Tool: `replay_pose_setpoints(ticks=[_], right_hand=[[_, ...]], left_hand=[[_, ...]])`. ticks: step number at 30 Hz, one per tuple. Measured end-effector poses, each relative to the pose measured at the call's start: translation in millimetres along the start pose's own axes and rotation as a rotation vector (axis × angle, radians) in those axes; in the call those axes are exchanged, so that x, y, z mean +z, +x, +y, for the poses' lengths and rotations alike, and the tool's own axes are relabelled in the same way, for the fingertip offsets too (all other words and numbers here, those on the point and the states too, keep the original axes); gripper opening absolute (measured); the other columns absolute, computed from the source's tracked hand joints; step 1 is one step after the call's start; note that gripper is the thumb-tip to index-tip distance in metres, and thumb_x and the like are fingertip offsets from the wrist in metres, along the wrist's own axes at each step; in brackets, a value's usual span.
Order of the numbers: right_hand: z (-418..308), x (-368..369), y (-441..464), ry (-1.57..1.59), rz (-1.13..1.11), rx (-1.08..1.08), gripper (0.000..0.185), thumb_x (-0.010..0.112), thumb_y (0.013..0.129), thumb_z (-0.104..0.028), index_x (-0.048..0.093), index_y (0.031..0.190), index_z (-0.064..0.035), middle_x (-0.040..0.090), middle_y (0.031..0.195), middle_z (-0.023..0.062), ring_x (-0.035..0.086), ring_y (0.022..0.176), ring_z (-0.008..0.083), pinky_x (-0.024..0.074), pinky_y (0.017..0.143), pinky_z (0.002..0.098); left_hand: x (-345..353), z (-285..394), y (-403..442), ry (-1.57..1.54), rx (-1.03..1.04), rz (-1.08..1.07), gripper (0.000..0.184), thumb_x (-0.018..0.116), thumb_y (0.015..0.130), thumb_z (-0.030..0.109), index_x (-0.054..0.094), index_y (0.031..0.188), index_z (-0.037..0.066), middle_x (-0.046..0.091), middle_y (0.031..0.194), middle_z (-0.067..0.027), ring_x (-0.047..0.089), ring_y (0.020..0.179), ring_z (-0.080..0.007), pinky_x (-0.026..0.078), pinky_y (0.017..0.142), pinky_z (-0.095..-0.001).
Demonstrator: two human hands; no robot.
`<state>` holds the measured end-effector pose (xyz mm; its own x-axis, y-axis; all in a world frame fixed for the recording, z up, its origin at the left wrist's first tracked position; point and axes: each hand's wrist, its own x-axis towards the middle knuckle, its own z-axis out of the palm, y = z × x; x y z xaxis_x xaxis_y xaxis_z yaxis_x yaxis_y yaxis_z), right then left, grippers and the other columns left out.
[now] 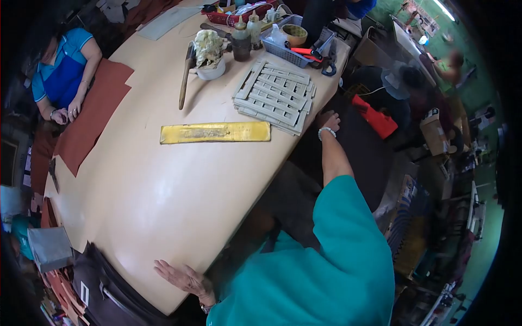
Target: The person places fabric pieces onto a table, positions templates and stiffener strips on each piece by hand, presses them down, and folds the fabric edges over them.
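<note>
My left hand (186, 280) lies at the near edge of the pale table (179, 201), palm down with its fingers spread; nothing is in it. On the far side of my body, my right hand (328, 120), with a beaded bracelet at the wrist, reaches down past the table's right edge. Its fingers look bent on a dark brown sheet (361, 157) that hangs there, though they show small. Closest to that hand on the tabletop is a pile of grey slotted cut-out panels (274, 95). A worn yellow bar (215, 132) lies left of the pile.
Across the table a person in blue (68, 76) handles a reddish-brown sheet (95, 117). Scissors (53, 175) lie near it. Glue bottles (241, 41), a glue-crusted pot (209, 65), a brush handle (186, 79) and a grey basket (296, 51) stand at the far end. Dark material (109, 288) drapes at lower left.
</note>
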<state>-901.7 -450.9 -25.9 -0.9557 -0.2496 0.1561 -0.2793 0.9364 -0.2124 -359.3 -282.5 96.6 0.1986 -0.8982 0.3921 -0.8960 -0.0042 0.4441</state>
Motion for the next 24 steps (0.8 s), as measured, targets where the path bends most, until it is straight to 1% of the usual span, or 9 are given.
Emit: replay_pose_setpoints(ticks=[5,8,12,13,15,17,19,22,24], right_hand=[[6,-8,26,-0.065,-0.251,-0.113,0.027,0.051,0.085,-0.021,0.065,0.100,-0.0041,0.062,0.108,0.0158,0.060,0.101,0.0327,0.0523,0.078,0.0431],[2,-43,25,0.217,-0.230,0.148,0.028,0.048,0.087,-0.017,0.064,0.104,-0.0015,0.063,0.106,0.0204,0.060,0.102,0.0337,0.0510,0.082,0.0427],[24,-29,47,0.386,-0.280,0.332,0.028,0.056,0.080,-0.014,0.063,0.103,0.0002,0.061,0.111,0.0200,0.058,0.104,0.0359,0.0484,0.088,0.0413],[33,-9,58,0.461,-0.275,0.406,0.031,0.062,0.075,-0.014,0.063,0.102,0.0005,0.059,0.113,0.0216,0.057,0.105,0.0365,0.0466,0.090,0.0391],[60,51,86,0.603,-0.281,0.358,0.025,0.065,0.074,-0.015,0.064,0.094,0.0002,0.062,0.096,0.0144,0.060,0.085,0.0307,0.0487,0.082,0.0369],[67,47,83,0.815,-0.341,0.381,0.022,0.067,0.074,-0.017,0.063,0.090,-0.0021,0.062,0.083,0.0084,0.058,0.071,0.0262,0.0487,0.076,0.0372],[66,-7,53,1.100,-0.455,0.472,0.021,0.068,0.075,-0.021,0.061,0.088,-0.0063,0.056,0.074,0.0037,0.052,0.062,0.0229,0.0467,0.072,0.0402],[88,-23,46,1.338,-0.463,0.518,0.023,0.067,0.077,-0.026,0.059,0.093,-0.0112,0.054,0.071,0.0019,0.052,0.063,0.0216,0.0444,0.069,0.0445],[124,-19,59,1.453,-0.426,0.557,0.024,0.062,0.079,-0.024,0.059,0.098,-0.0097,0.060,0.077,0.0028,0.057,0.069,0.0196,0.0464,0.071,0.0367]], left_hand=[[2,3,1,0.061,-0.011,-0.003,0.057,0.032,0.096,0.036,0.031,0.137,-0.003,0.030,0.143,-0.0188,0.021,0.135,-0.0351,0.018,0.109,-0.0461],[3,2,1,0.083,0.010,0.000,0.054,0.029,0.097,0.035,0.033,0.136,-0.003,0.030,0.143,-0.0183,0.021,0.135,-0.0344,0.017,0.110,-0.0450],[3,1,1,0.107,0.074,0.014,0.053,0.027,0.098,0.033,0.034,0.135,-0.004,0.031,0.143,-0.0185,0.023,0.134,-0.0340,0.017,0.110,-0.0448],[3,1,1,0.107,0.063,0.009,0.052,0.027,0.098,0.033,0.034,0.135,-0.004,0.031,0.143,-0.0186,0.024,0.134,-0.0341,0.018,0.110,-0.0449],[2,3,0,0.106,0.044,-0.003,0.052,0.028,0.098,0.033,0.034,0.135,-0.003,0.031,0.142,-0.0190,0.025,0.134,-0.0342,0.018,0.110,-0.0451],[4,1,-1,0.097,0.040,-0.001,0.051,0.028,0.098,0.032,0.035,0.135,-0.003,0.031,0.142,-0.0191,0.025,0.133,-0.0342,0.019,0.109,-0.0451],[4,-2,-1,0.080,0.042,0.002,0.053,0.030,0.097,0.034,0.035,0.134,-0.004,0.032,0.141,-0.0199,0.026,0.133,-0.0353,0.019,0.109,-0.0459],[4,-3,-1,0.043,0.040,-0.008,0.057,0.033,0.096,0.037,0.035,0.134,-0.004,0.032,0.141,-0.0217,0.026,0.132,-0.0375,0.020,0.108,-0.0474],[3,-4,-2,0.029,0.031,-0.031,0.057,0.033,0.095,0.038,0.035,0.134,-0.004,0.031,0.141,-0.0223,0.025,0.132,-0.0377,0.020,0.108,-0.0472]])
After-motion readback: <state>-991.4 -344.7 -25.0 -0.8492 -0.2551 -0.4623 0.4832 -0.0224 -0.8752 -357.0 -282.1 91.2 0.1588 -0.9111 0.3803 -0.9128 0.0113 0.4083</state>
